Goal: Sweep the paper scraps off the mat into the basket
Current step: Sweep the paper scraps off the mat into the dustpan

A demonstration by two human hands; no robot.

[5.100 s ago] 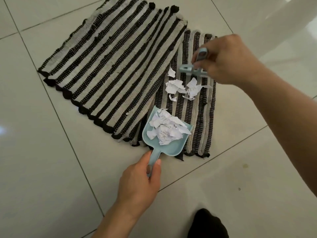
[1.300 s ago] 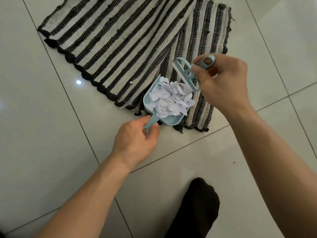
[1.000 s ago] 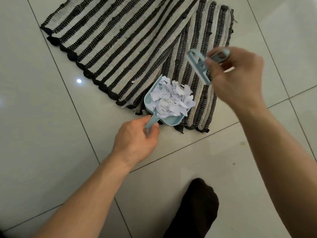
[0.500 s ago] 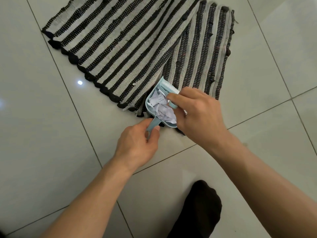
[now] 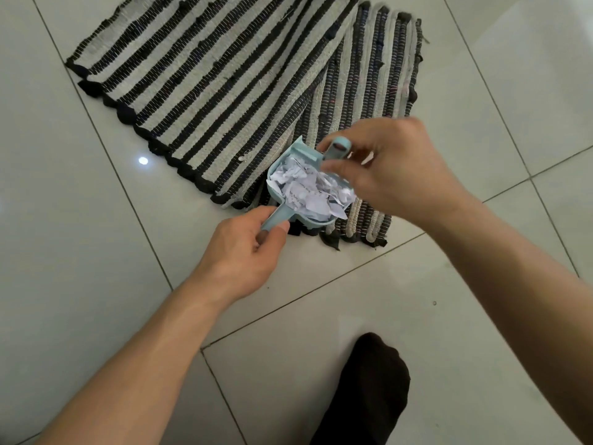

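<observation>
A light blue dustpan (image 5: 275, 191) heaped with white paper scraps (image 5: 309, 194) sits at the near edge of a black-and-cream striped mat (image 5: 224, 81). My left hand (image 5: 245, 252) grips the dustpan's handle. My right hand (image 5: 394, 170) holds a small light blue brush (image 5: 335, 151) by its handle, with the brush head lying across the far rim of the dustpan over the scraps. No loose scraps show on the mat. No basket is in view.
The mat is folded, with a second striped layer (image 5: 378, 88) showing at the right. Pale glossy floor tiles (image 5: 96, 252) surround it. A foot in a black sock (image 5: 365, 393) stands at the bottom, near my right arm.
The loose scraps went into the dustpan. My right hand brought the brush down onto the dustpan, then shifted right, uncovering the scraps. My left hand kept its grip on the handle.
</observation>
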